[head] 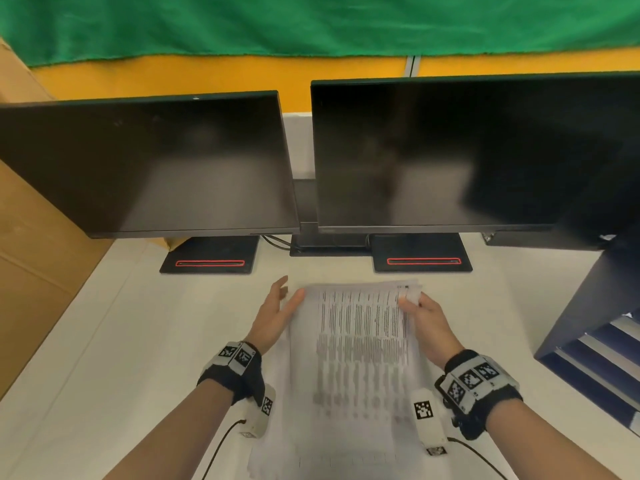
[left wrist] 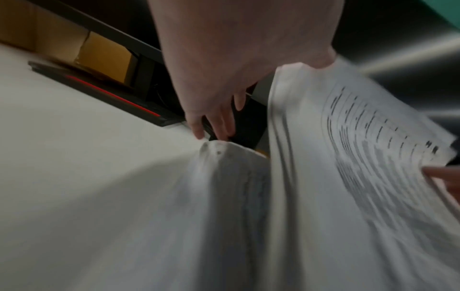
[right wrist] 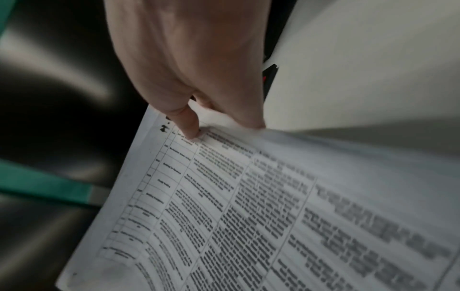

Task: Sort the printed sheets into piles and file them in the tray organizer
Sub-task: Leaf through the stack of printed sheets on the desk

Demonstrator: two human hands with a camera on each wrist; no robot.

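A stack of printed sheets (head: 360, 344) occupies the lower centre of the head view, lying on the white desk (head: 114, 341) with its far end lifted; the pages carry dense tabular text, blurred toward the bottom of the frame. The right hand (head: 427, 322) pinches the stack's upper right corner between thumb and curled fingers; in the right wrist view a fingertip (right wrist: 193, 133) presses on the top page. The left hand (head: 277, 306) stands at the stack's upper left edge, fingers straight and spread, thumb against the paper edge, holding nothing. Both wrists wear black bands with coded markers. At the right edge of the frame stands a dark tray organizer (head: 588, 334) with stacked shelves. Two dark monitors (head: 149, 164) (head: 467, 150) fill the middle of the frame, their bases marked by red outlines. A cardboard box (head: 31, 254) sits at the left edge, green cloth (head: 311, 22) across the top.
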